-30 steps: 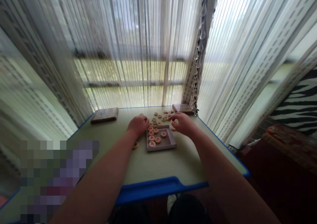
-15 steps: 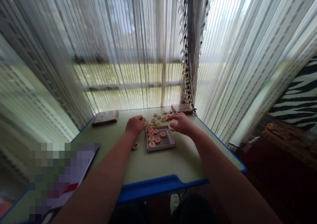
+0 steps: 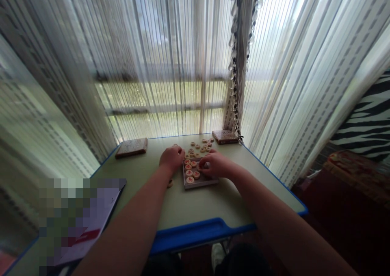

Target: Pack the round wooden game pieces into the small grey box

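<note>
Several red-marked discs [image 3: 189,173] lie in the tray [image 3: 201,185] while other discs [image 3: 198,146] remain on the worktop [image 3: 195,213] beyond, right hand [image 3: 215,164] bent over the tray, left hand [image 3: 171,159] curled beside it, either's grip unclear.

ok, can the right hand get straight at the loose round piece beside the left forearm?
Probably not straight: the tray lies between the right hand and the round piece, and the left forearm seems to cover part of it.
</note>
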Motion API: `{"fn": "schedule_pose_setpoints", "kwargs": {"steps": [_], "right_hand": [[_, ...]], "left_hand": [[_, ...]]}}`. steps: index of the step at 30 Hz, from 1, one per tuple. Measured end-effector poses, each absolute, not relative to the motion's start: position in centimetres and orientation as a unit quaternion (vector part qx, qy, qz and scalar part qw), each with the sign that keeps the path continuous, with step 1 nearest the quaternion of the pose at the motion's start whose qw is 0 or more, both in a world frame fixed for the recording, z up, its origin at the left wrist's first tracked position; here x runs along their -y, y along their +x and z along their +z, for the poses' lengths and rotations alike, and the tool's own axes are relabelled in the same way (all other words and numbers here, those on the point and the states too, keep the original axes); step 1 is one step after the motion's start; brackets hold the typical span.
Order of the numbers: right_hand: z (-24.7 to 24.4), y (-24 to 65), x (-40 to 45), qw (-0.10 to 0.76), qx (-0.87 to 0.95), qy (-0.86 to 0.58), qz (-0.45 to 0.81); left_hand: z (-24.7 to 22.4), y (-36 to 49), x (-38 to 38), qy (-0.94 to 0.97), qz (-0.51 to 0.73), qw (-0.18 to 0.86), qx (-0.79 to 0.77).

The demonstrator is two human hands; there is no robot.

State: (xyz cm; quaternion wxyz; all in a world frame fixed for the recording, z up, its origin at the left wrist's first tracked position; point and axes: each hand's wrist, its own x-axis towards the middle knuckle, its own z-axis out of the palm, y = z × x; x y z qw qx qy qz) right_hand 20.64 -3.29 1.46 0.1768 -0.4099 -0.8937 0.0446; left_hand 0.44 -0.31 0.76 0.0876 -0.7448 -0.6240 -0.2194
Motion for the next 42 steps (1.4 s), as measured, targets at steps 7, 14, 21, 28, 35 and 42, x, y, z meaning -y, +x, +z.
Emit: {"fn": "schedule_pose_setpoints", "kwargs": {"steps": [7, 14, 21, 28, 35, 42], "right_hand": [[1.3, 20.6, 3.2, 0.197, 0.897, -0.396, 0.012], [1.4, 19.7, 2.9, 0.258, 0.87, -0.421, -0.011], [0.9, 18.4, 2.4, 0.274, 0.854, -0.442, -0.027], [0.5, 18.5, 2.0, 0.277, 0.863, -0.421, -0.021], [0.6, 18.6, 1.9, 0.284, 0.867, -0.409, -0.018], [0.4, 18.7, 1.7, 0.29, 0.86, -0.42, -0.026]], "left_hand": [[0.8, 0.7, 0.4, -0.742, -0.215, 0.089, 0.628], [1.3, 0.7, 0.8, -0.68, -0.259, 0.088, 0.68], [1.4, 0.8, 0.9, -0.672, -0.271, 0.087, 0.684], [1.3, 0.6, 0.8, -0.676, -0.26, 0.087, 0.683], [1.2, 0.6, 0.6, -0.683, -0.253, 0.091, 0.68], [1.3, 0.6, 0.8, -0.69, -0.24, 0.083, 0.678]]}}
